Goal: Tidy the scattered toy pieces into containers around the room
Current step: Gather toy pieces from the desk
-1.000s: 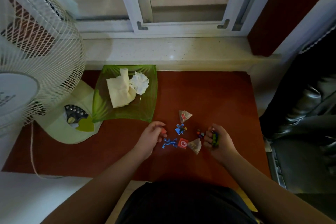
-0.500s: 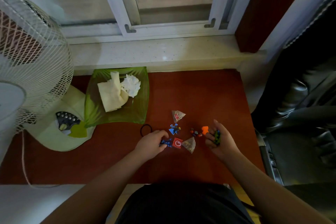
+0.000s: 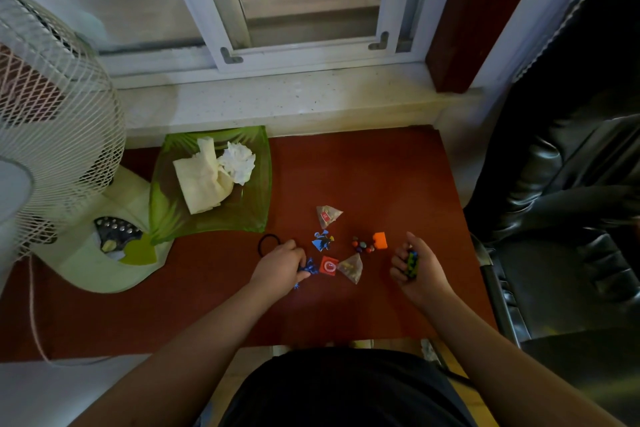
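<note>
Two hands work a small scatter of toy pieces on the reddish-brown tabletop [image 3: 363,166], lower centre of the frame. Step in hand looks like gathering, pick-up stage, nothing binned yet. The left hand [image 3: 281,266] has fingers curled over a small blue frog-like plastic figure [image 3: 309,266], seemingly pinching it against the table. The right hand [image 3: 414,269], palm up at centre right, has fingers curled round a green-and-dark toy piece [image 3: 412,262].

Loose pieces between the hands:
- a red square tile with a white ring [image 3: 328,265], just beside the blue figure
- a clear triangular pouch of small bits [image 3: 351,267], touching or nearly touching the tile
- a second clear triangular pouch with a red label [image 3: 327,215], further up
- a blue flat cut-out figure [image 3: 322,241]
- a cluster of small coloured beads [image 3: 362,246]
- an orange plastic block [image 3: 379,240], just beside the beads
- a black elastic loop [image 3: 268,243], above the left hand; may not be a toy

Next move likely calls for lifting the blue figure clear, then choosing a container.

Only one container shows: a translucent green square dish [image 3: 256,218], centre left, holding a cream folded cloth [image 3: 202,184] and a crumpled white tissue [image 3: 239,161], no toys. A white pedestal fan [image 3: 52,107] stands at left.
</note>
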`<act>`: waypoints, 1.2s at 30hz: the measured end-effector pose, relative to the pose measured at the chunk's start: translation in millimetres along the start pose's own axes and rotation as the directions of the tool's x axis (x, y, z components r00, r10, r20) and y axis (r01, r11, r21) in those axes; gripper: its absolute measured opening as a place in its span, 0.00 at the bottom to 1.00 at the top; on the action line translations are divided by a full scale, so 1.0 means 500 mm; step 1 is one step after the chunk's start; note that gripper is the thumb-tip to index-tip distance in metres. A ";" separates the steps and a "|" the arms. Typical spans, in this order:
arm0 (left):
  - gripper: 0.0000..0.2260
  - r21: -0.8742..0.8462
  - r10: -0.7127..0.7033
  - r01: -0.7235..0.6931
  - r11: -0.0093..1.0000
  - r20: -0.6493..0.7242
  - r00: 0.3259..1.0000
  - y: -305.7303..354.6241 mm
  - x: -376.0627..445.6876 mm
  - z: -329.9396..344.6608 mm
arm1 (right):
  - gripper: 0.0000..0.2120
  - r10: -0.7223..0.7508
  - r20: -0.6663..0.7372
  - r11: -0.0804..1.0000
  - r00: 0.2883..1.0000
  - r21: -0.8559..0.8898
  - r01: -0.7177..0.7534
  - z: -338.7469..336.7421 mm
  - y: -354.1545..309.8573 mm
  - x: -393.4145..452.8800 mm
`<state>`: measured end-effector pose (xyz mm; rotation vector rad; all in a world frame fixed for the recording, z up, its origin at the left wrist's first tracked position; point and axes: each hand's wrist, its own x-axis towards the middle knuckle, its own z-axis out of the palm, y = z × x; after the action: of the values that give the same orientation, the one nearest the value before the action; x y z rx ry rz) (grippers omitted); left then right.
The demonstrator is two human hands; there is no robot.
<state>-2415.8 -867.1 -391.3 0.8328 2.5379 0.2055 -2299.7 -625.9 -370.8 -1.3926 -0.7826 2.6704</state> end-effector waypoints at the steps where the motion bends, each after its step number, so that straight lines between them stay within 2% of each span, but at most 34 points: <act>1: 0.10 0.004 -0.003 0.003 1.000 -0.008 1.000 0.001 -0.002 0.000 | 0.12 0.001 0.000 1.000 1.000 -0.004 -0.001 -0.001 0.003 -0.002; 12: 0.11 -0.009 -0.011 0.010 1.000 -0.069 0.998 0.005 -0.023 0.009 | 0.12 0.022 0.057 1.000 0.998 -0.005 -0.022 -0.001 0.017 -0.011; 15: 0.11 -0.090 -0.078 0.071 0.993 -0.076 0.994 0.006 -0.026 0.013 | 0.13 0.045 0.065 0.999 0.997 -0.011 -0.045 0.002 0.016 -0.016; 18: 0.09 -0.296 -0.204 0.173 0.939 -0.078 0.976 0.008 -0.029 0.012 | 0.16 0.073 0.073 0.997 0.995 -0.032 -0.071 0.002 0.015 -0.018; 20: 0.07 -0.475 -0.287 0.223 0.851 -0.066 0.956 0.011 -0.030 0.005 | 0.17 0.100 0.089 0.994 0.991 -0.047 -0.096 0.001 0.014 -0.018; 22: 0.05 -0.653 -0.362 0.271 0.707 -0.004 0.932 0.016 -0.029 -0.002 | 0.16 0.112 0.097 0.992 0.989 -0.068 -0.106 0.002 0.014 -0.018; 23: 0.03 -0.758 -0.395 0.302 0.578 0.064 0.916 0.021 -0.030 -0.007 | 0.16 0.113 0.094 0.992 0.989 -0.073 -0.106 0.002 0.015 -0.018; 25: 0.06 -0.905 -0.407 0.338 0.259 0.215 0.888 0.034 -0.031 -0.020 | 0.15 0.114 0.085 0.992 0.990 -0.068 -0.108 0.003 0.016 -0.018; 26: 0.08 -0.935 -0.390 0.332 0.128 0.260 0.883 0.038 -0.032 -0.026 | 0.14 0.115 0.085 0.992 0.990 -0.065 -0.110 0.004 0.016 -0.018; 27: 0.09 -0.946 -0.372 0.322 0.039 0.285 0.883 0.040 -0.033 -0.031 | 0.14 0.118 0.084 0.992 0.989 -0.065 -0.112 0.006 0.016 -0.018; 30: 0.10 -0.949 -0.327 0.296 -0.110 0.316 0.891 0.040 -0.039 -0.042 | 0.13 0.118 0.076 0.992 0.990 -0.059 -0.114 0.014 0.013 -0.018; 33: 0.10 -0.935 -0.307 0.299 -0.190 0.346 0.886 0.037 -0.042 -0.046 | 0.13 0.121 0.085 0.992 0.989 -0.039 -0.118 0.019 0.007 -0.017; 36: 0.15 -0.932 -0.295 0.268 -0.245 0.335 0.895 0.032 -0.045 -0.049 | 0.15 0.122 0.082 0.992 0.989 -0.032 -0.120 0.024 0.004 -0.016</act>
<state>-2403.1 -867.4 -356.7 -0.5085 1.4860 1.7691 -2303.7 -634.8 -360.2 -1.3860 -0.7673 2.8370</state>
